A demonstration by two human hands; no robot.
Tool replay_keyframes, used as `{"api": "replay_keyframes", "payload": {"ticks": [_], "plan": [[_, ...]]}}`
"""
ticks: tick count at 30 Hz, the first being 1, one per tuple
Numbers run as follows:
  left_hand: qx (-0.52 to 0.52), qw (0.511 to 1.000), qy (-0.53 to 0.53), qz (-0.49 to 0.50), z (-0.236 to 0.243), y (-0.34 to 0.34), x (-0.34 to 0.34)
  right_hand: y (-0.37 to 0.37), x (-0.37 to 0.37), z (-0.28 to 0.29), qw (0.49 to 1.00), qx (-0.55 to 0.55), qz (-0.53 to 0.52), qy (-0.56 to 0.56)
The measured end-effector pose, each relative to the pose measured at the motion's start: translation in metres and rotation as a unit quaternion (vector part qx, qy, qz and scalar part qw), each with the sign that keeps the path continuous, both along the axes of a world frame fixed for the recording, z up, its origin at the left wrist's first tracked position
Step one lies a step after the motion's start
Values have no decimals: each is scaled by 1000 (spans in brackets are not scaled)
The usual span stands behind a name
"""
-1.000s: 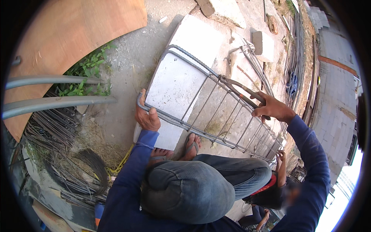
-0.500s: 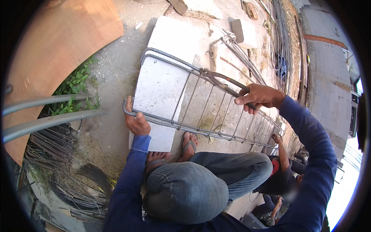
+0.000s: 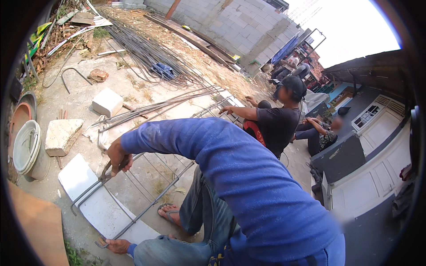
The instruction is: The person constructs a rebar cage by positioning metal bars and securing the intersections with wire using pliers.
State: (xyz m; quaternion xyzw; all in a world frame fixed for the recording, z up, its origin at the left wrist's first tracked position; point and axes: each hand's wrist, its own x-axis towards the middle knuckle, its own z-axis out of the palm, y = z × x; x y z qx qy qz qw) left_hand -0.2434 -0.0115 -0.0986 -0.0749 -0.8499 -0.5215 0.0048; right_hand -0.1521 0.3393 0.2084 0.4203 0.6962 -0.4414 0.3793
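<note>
A long cage of steel rebar (image 3: 154, 202) with thin crossbars stretches from my feet toward a co-worker. Its bent near end lies over a white board (image 3: 84, 174) on the ground. My right hand (image 3: 119, 158) is closed around the handles of tying pincers (image 3: 105, 175), mostly hidden by my fingers. Their jaws sit at the far bar, near the cage's end. Down at the hooked end of the near bar, my left hand (image 3: 118, 246) is closed on the rebar.
Farther along the cage, a co-worker in a dark shirt (image 3: 277, 122) has a hand on it; another person (image 3: 321, 133) sits behind. Loose rebar (image 3: 146, 53), white blocks (image 3: 107, 102) and stacked buckets (image 3: 27, 148) lie around. A block wall (image 3: 230, 26) stands beyond.
My view has swung toward the right and the far end, bringing the wall, co-worker and house into sight. Both hands stay at the cage's near end, the right still holding the pincers.
</note>
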Motion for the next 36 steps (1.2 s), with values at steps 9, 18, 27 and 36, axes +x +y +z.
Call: {"api": "replay_keyframes", "payload": {"ticks": [9,18,27,36], "plan": [[-35,996,45,69,45,-50,28,-97,77,6,994,96,6,54],[-16,997,45,63,53,-61,32,-122,95,-10,994,-7,-65,86],[33,998,44,44,39,-84,-35,-226,73,-61,946,27,-243,212],[14,997,61,39,37,-97,-30,-257,139,12,954,36,-200,222]]}}
